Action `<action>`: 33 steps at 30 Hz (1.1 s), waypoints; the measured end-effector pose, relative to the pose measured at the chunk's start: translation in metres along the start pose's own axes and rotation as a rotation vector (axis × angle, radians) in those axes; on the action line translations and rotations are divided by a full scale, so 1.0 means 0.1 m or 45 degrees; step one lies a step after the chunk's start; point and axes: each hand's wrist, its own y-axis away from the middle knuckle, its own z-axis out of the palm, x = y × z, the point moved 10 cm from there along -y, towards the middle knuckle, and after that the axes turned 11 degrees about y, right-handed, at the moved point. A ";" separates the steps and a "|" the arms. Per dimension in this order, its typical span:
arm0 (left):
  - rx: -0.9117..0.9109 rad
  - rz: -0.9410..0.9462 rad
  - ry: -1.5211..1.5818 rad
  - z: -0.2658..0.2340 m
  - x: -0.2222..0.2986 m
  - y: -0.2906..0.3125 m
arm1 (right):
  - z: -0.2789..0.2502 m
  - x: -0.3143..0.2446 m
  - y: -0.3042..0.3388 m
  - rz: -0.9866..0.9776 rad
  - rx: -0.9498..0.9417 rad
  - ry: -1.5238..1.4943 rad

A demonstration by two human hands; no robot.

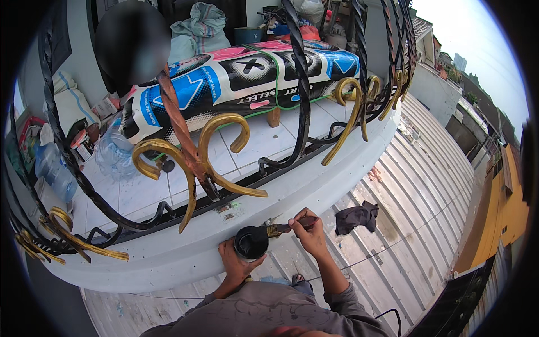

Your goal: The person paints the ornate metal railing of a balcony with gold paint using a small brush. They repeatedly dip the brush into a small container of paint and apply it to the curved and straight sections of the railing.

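My left hand point(234, 264) is wrapped round a small can of black paint point(251, 245), held just beside the white ledge. In my right hand point(310, 235) is a paintbrush point(286, 227), gripped by its brown handle. Its bristle end points left, at the can's rim; whether it touches the paint I cannot tell. Beyond my hands stands a metal railing with black twisted bars point(304, 95). Gold scrolls point(229, 117) flank a reddish-brown bar point(178, 115) whose foot is black.
The curved white ledge point(168, 255) carries the railing. Behind it lies a long patterned roll point(236, 78) tied with green cord, on a tiled floor with bottles point(56, 174) and sacks point(202, 28). Corrugated metal roofing point(404, 236) spreads below, a dark cloth point(357, 218) on it.
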 end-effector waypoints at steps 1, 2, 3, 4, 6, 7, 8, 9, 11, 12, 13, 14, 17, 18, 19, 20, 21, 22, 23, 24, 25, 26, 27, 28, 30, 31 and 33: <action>0.005 -0.038 0.006 0.01 -0.03 0.00 | 0.00 -0.01 -0.02 -0.018 -0.007 -0.156; 0.013 -0.084 0.028 0.00 -0.05 0.02 | -0.02 0.04 -0.02 0.035 0.029 -0.280; 0.025 -0.129 0.049 0.00 -0.09 0.03 | -0.03 0.03 -0.03 -0.005 0.036 -0.322; 0.021 -0.109 0.044 0.01 -0.07 0.03 | -0.04 0.04 -0.03 -0.013 0.054 -0.348; 0.008 -0.076 0.020 0.01 -0.04 0.02 | 0.02 0.03 -0.02 -0.073 -0.023 -0.272; 0.017 -0.049 0.035 0.00 0.00 0.01 | 0.02 0.03 -0.01 -0.106 -0.033 -0.227; 0.005 -0.057 0.070 0.00 0.01 0.00 | 0.06 0.05 0.00 -0.109 -0.092 -0.164; 0.013 -0.051 0.109 -0.02 0.03 -0.02 | 0.07 0.11 0.02 -0.050 -0.122 -0.221; 0.011 -0.095 0.147 -0.04 0.06 -0.05 | 0.14 0.31 0.08 0.158 -0.228 -0.280; -0.014 -0.061 0.140 -0.04 0.12 -0.09 | 0.15 0.29 0.10 0.117 -0.264 -0.331; -0.067 -0.058 0.133 -0.03 0.16 -0.10 | 0.14 0.32 0.13 0.129 -0.258 -0.349; -0.119 -0.058 0.127 -0.01 0.20 -0.11 | 0.14 0.36 0.16 0.155 -0.248 -0.360; -0.102 -0.048 0.092 -0.05 0.30 -0.15 | 0.03 0.33 0.21 0.061 -0.090 -0.404; -0.125 -0.050 0.078 -0.04 0.32 -0.16 | 0.02 0.38 0.23 0.116 -0.056 -0.394; -0.140 -0.062 0.087 -0.05 0.33 -0.15 | 0.01 0.37 0.24 0.098 -0.024 -0.421; -0.152 -0.066 0.093 -0.05 0.33 -0.16 | 0.02 0.33 0.23 0.048 -0.039 -0.417; -0.163 -0.068 0.097 -0.05 0.34 -0.16 | 0.04 0.33 0.23 0.048 -0.067 -0.388; -0.171 -0.072 0.102 -0.05 0.34 -0.16 | 0.05 0.34 0.22 0.070 -0.079 -0.348; -0.180 -0.074 0.105 -0.05 0.35 -0.16 | 0.06 0.33 0.22 0.074 -0.100 -0.389; -0.184 -0.077 0.112 -0.05 0.35 -0.17 | 0.06 0.34 0.21 0.098 -0.108 -0.419; -0.183 -0.081 0.116 -0.06 0.35 -0.17 | 0.07 0.37 0.21 0.154 -0.110 -0.433; -0.184 -0.084 0.119 -0.06 0.36 -0.17 | 0.08 0.36 0.21 0.156 -0.136 -0.470; -0.187 -0.089 0.121 -0.05 0.36 -0.18 | 0.10 0.38 0.21 0.193 -0.155 -0.490; -0.183 -0.096 0.125 -0.05 0.36 -0.18 | 0.14 0.39 0.22 0.222 -0.194 -0.517; -0.177 -0.110 0.129 -0.05 0.37 -0.18 | 0.09 0.30 0.21 0.075 -0.148 -0.468; -0.172 -0.116 0.132 -0.05 0.38 -0.18 | 0.08 0.26 0.21 0.019 -0.140 -0.433; -0.163 -0.128 0.144 -0.05 0.39 -0.18 | 0.03 0.30 0.22 0.017 -0.054 -0.460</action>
